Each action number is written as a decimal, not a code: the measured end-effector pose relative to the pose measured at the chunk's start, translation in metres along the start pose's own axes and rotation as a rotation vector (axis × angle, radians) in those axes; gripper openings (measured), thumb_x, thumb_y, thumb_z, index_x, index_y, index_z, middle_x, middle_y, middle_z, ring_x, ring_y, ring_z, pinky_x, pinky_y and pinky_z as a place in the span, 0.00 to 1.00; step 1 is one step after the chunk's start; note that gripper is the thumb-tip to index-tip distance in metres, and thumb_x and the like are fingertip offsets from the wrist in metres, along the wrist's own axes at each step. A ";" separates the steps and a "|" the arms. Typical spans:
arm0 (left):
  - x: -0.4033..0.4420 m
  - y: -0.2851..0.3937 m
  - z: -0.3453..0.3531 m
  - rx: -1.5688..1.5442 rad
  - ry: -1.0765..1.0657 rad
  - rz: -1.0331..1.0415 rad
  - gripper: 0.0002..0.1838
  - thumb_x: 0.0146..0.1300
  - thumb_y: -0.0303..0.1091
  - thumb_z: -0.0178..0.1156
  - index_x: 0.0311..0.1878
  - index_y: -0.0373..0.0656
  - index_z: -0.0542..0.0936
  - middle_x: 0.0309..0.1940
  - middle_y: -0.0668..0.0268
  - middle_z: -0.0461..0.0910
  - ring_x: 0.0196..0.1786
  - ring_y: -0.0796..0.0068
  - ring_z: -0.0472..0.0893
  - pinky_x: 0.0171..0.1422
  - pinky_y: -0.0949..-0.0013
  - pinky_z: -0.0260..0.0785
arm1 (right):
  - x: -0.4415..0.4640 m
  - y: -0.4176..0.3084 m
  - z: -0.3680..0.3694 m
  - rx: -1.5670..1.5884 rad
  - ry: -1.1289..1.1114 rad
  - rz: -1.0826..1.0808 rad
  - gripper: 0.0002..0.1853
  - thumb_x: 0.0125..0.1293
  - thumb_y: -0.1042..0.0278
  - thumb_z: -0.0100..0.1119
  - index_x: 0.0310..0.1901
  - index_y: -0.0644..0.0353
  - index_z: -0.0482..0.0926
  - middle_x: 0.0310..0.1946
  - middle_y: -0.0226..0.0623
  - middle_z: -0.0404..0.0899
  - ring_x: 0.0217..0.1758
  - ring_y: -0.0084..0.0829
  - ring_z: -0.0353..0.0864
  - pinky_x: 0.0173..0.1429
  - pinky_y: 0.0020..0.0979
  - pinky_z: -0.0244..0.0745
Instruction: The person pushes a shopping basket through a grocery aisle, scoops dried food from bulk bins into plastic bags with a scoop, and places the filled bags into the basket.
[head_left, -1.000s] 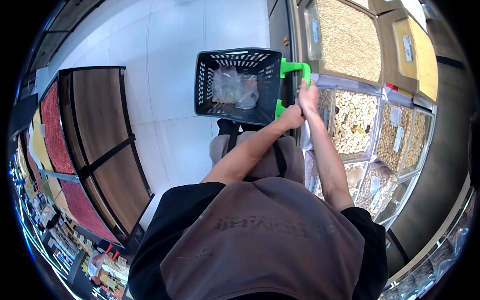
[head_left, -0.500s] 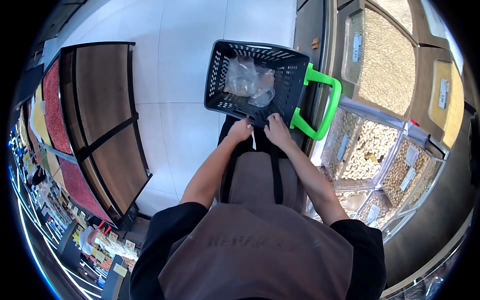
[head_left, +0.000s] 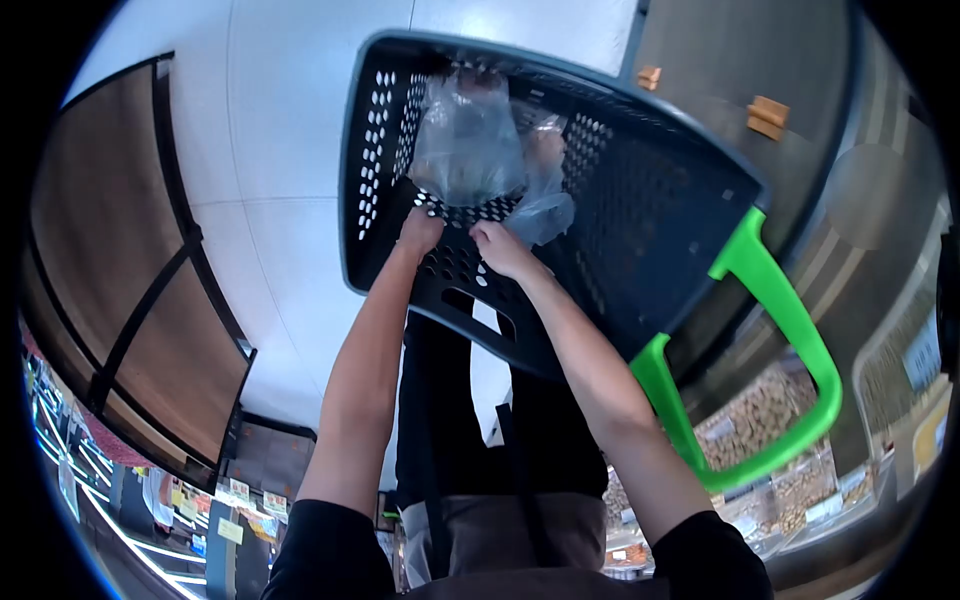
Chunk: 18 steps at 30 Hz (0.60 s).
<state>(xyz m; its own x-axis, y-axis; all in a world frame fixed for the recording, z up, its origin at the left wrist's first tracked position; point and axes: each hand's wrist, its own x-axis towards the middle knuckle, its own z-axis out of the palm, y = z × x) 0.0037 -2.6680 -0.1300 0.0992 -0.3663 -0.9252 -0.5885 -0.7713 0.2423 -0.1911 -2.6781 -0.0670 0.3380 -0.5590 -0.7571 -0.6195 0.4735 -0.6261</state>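
A dark grey perforated basket [head_left: 640, 250] fills the upper middle, its bright green handle [head_left: 765, 270] folded out to the right. Inside lie a clear plastic bag [head_left: 468, 145] and a second knotted bag [head_left: 545, 190] with something reddish in it. Both my hands reach over the near wall into the basket. My left hand [head_left: 421, 232] is curled below the larger bag; whatever its fingers may hold is hidden. My right hand [head_left: 498, 246] is pinched beside it, near the smaller bag, with its grip too small to make out.
Clear bins of nuts [head_left: 765, 415] stand at the lower right, beyond the handle. A brown-panelled display stand [head_left: 130, 250] is on the left. White floor tiles [head_left: 280, 130] show between it and the basket. Shop shelves and a distant person are at the lower left.
My hands went from the green handle to the basket's near edge, then inside it. The basket now appears larger and closer, and the nut bins have shifted down and right in view.
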 end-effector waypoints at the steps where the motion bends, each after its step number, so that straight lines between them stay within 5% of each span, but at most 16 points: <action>1: 0.001 0.016 0.000 -0.247 -0.114 -0.019 0.29 0.57 0.23 0.49 0.65 0.35 0.75 0.61 0.50 0.78 0.66 0.58 0.75 0.68 0.63 0.67 | 0.014 0.007 0.009 0.007 -0.025 0.020 0.13 0.71 0.69 0.47 0.46 0.68 0.80 0.42 0.58 0.83 0.50 0.49 0.84 0.55 0.42 0.77; 4: 0.021 0.083 -0.002 -0.856 -0.272 0.239 0.35 0.54 0.15 0.44 0.70 0.35 0.70 0.74 0.54 0.65 0.78 0.62 0.60 0.77 0.64 0.55 | 0.062 0.016 0.014 -0.221 -0.202 0.041 0.14 0.67 0.70 0.50 0.47 0.68 0.80 0.48 0.58 0.81 0.54 0.52 0.81 0.59 0.45 0.75; 6: 0.030 0.121 -0.009 -0.827 -0.082 0.407 0.27 0.53 0.14 0.44 0.57 0.33 0.79 0.60 0.50 0.78 0.66 0.62 0.75 0.69 0.64 0.65 | 0.086 0.014 0.011 -0.482 -0.250 0.053 0.21 0.65 0.71 0.50 0.59 0.69 0.75 0.60 0.57 0.75 0.64 0.52 0.76 0.66 0.46 0.71; 7: 0.041 0.115 -0.005 -0.827 -0.079 0.389 0.27 0.53 0.14 0.44 0.57 0.33 0.79 0.60 0.50 0.78 0.66 0.62 0.75 0.69 0.64 0.65 | 0.096 0.031 0.017 -0.534 -0.101 0.013 0.26 0.64 0.71 0.51 0.65 0.69 0.68 0.65 0.58 0.70 0.67 0.53 0.71 0.69 0.46 0.68; 9: 0.063 0.108 -0.007 -0.928 -0.117 0.329 0.15 0.55 0.16 0.44 0.40 0.34 0.80 0.38 0.54 0.84 0.45 0.66 0.83 0.58 0.66 0.71 | 0.125 0.041 -0.001 -0.427 0.041 -0.010 0.35 0.63 0.72 0.52 0.73 0.68 0.57 0.71 0.61 0.61 0.73 0.55 0.64 0.75 0.46 0.61; 10: 0.061 0.106 -0.012 -0.924 -0.114 0.323 0.15 0.55 0.16 0.44 0.40 0.34 0.80 0.38 0.54 0.84 0.45 0.66 0.83 0.58 0.66 0.71 | 0.138 0.033 -0.023 -0.270 0.022 0.020 0.39 0.62 0.73 0.52 0.75 0.69 0.52 0.72 0.63 0.58 0.75 0.56 0.61 0.77 0.46 0.58; 12: 0.040 0.105 -0.026 -1.042 -0.237 0.288 0.11 0.56 0.17 0.45 0.26 0.38 0.77 0.22 0.61 0.79 0.28 0.71 0.79 0.50 0.68 0.75 | 0.152 0.032 -0.042 -0.292 0.367 -0.204 0.37 0.62 0.73 0.53 0.73 0.69 0.56 0.69 0.63 0.63 0.72 0.57 0.65 0.74 0.46 0.62; 15: 0.047 0.063 -0.027 -0.510 -0.326 0.206 0.10 0.58 0.23 0.49 0.32 0.35 0.81 0.30 0.56 0.84 0.36 0.67 0.84 0.50 0.67 0.75 | 0.154 -0.025 -0.092 -0.145 0.457 0.069 0.30 0.62 0.72 0.56 0.67 0.64 0.67 0.69 0.57 0.65 0.70 0.50 0.68 0.73 0.42 0.63; 16: 0.049 0.052 -0.025 -0.186 -0.338 0.103 0.11 0.60 0.26 0.50 0.35 0.36 0.83 0.35 0.54 0.86 0.40 0.63 0.86 0.51 0.64 0.76 | 0.153 -0.030 -0.105 -0.148 0.462 0.062 0.30 0.62 0.72 0.56 0.67 0.64 0.67 0.69 0.57 0.65 0.70 0.50 0.68 0.73 0.42 0.63; 17: 0.044 0.044 -0.023 -0.186 -0.333 0.106 0.11 0.60 0.26 0.50 0.35 0.36 0.83 0.35 0.54 0.86 0.40 0.63 0.86 0.51 0.64 0.76 | 0.147 -0.030 -0.120 -0.044 0.522 -0.014 0.26 0.62 0.72 0.56 0.63 0.65 0.71 0.67 0.56 0.67 0.70 0.51 0.69 0.72 0.42 0.63; 18: 0.039 0.036 -0.022 -0.059 -0.149 0.097 0.11 0.61 0.29 0.53 0.40 0.38 0.83 0.38 0.52 0.86 0.45 0.59 0.86 0.55 0.61 0.75 | 0.143 -0.030 -0.130 0.063 0.579 -0.090 0.22 0.62 0.72 0.56 0.59 0.66 0.74 0.65 0.55 0.70 0.70 0.51 0.69 0.72 0.42 0.63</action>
<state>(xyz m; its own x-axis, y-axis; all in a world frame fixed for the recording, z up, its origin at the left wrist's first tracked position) 0.0040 -2.7212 -0.1510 -0.0780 -0.3626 -0.9287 -0.5409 -0.7671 0.3450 -0.2160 -2.8603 -0.1319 -0.0658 -0.8711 -0.4867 -0.5571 0.4367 -0.7064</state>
